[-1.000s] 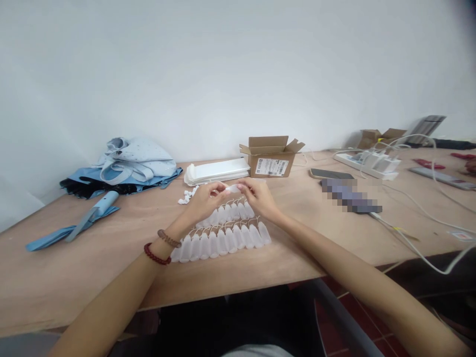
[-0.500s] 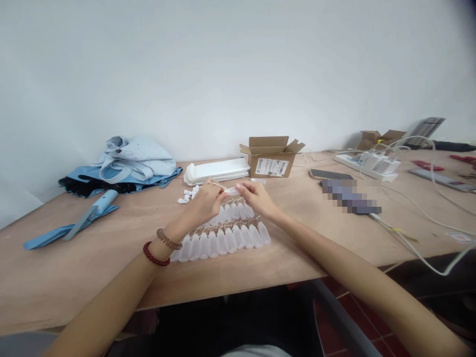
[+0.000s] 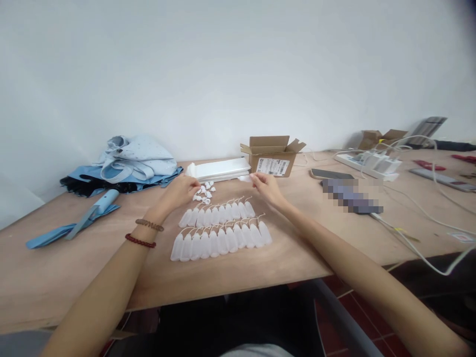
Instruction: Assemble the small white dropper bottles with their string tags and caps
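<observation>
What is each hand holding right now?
Left hand: fingers curled at the small white bits; grip cannot be told.
Right hand: closed, pinching a small clear pouch.

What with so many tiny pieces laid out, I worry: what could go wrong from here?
The left hand is at the loose white bits; a brush could scatter them.
Either forearm could sweep the two rows of white pouches out of line.
The small clear piece that the right hand seems to pinch could slip.
</observation>
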### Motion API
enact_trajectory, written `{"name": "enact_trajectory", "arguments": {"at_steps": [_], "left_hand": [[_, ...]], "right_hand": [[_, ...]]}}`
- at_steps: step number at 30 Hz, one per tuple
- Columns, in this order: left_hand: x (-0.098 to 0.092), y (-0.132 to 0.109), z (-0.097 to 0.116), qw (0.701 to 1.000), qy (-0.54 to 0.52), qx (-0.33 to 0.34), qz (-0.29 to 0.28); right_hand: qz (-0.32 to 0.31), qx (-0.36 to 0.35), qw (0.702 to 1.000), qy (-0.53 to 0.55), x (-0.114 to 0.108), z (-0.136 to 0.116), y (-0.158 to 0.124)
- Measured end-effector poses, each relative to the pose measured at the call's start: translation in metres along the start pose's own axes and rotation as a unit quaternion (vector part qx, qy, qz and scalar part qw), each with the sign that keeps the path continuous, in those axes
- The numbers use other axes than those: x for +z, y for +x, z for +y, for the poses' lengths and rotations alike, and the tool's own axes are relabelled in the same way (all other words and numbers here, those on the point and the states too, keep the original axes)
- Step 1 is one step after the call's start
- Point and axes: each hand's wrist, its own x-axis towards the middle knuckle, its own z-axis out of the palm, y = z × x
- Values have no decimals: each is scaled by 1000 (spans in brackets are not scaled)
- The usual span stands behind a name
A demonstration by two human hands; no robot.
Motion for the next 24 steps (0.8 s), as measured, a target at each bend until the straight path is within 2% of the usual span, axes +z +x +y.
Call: {"name": "enact_trajectory", "arguments": {"at_steps": [3,6,13,19,24], "left_hand": [[-5,-2,-29,996,35,-67,-48],[-10,-5,-40,986,49,-109,-114],[-15,-7,-48,962,44,-176,-203],[-14,-11,-50,959,40,-172,-223],[-18,-12,-37,963,-26,-192,-189]], "right_hand": [[1,-56,987,-152,-15,21,11],[1,-41,967,-253,-25,40,19],[-22,7,949,-316,-31,63,28],[-57,-1,940,-335,-35,73,31],[0,-10,935,-353,-36,81,33]]}}
